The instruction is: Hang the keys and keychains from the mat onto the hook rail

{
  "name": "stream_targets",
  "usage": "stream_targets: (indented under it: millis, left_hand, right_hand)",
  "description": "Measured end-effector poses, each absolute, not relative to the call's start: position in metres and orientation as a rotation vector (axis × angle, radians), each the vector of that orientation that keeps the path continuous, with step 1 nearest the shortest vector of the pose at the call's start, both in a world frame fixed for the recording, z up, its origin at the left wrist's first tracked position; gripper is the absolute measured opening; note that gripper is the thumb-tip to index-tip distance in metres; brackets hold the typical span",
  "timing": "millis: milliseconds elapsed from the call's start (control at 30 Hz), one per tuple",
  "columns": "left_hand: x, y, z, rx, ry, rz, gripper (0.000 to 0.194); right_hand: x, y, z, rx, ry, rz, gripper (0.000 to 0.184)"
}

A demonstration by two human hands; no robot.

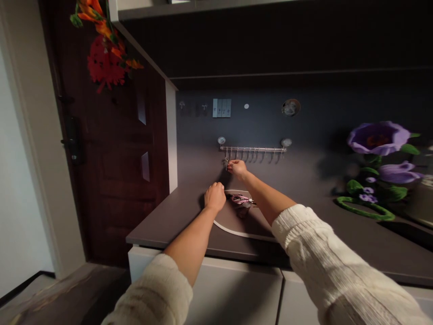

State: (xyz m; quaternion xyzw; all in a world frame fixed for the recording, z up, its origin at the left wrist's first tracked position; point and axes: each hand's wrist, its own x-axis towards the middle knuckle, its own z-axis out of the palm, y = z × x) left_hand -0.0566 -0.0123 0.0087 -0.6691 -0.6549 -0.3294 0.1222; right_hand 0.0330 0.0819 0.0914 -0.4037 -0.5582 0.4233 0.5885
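A clear rail with a row of hooks (253, 149) is fixed to the dark back wall. My right hand (237, 168) is at its left end, with thumb and fingers pinched on a small silver key (226, 163) just under the first hooks. Whether the key's ring sits on a hook is too small to tell. Below lies a brown tray with a pale rim (233, 232). My left hand (215, 197) is closed over the tray's left edge, its fingertips hidden. Inside the tray is a bunch of keys with pink pieces (241, 199).
Purple artificial flowers (379, 140) stand on the counter (162, 221) at the right. A cabinet (270, 40) overhangs from above. Orange and red flowers (106, 61) hang at upper left, before a dark red door (118, 158). Small wall hooks (204, 107) and a switch panel (222, 108) sit above the rail.
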Motion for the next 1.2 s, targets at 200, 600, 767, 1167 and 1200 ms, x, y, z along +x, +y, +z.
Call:
stream_targets:
  millis: [200,600,767,1167,1200]
  left_hand:
    - [-0.058,-0.011,0.008,-1.94,-1.877,-0.975,0.03]
    - [-0.063,-0.014,0.01,-2.012,-1.832,-0.999,0.025]
    - [-0.066,-0.012,0.007,-2.071,-1.836,-0.934,0.023]
    - [-0.068,0.002,-0.002,-2.3,-1.799,-0.585,0.031]
    - [-0.068,0.003,-0.003,-2.305,-1.796,-0.555,0.031]
  right_hand:
    - [0.045,0.066,0.094,-0.921,-1.345,1.013,0.013]
    - [0.071,0.01,0.066,-0.92,-1.461,1.019,0.005]
    - [0.08,0.01,0.035,-0.996,-1.567,0.814,0.012]
    - [0.09,0.011,0.013,-1.217,-2.097,0.137,0.019]
    - [0.089,0.012,0.013,-1.228,-2.126,0.105,0.019]
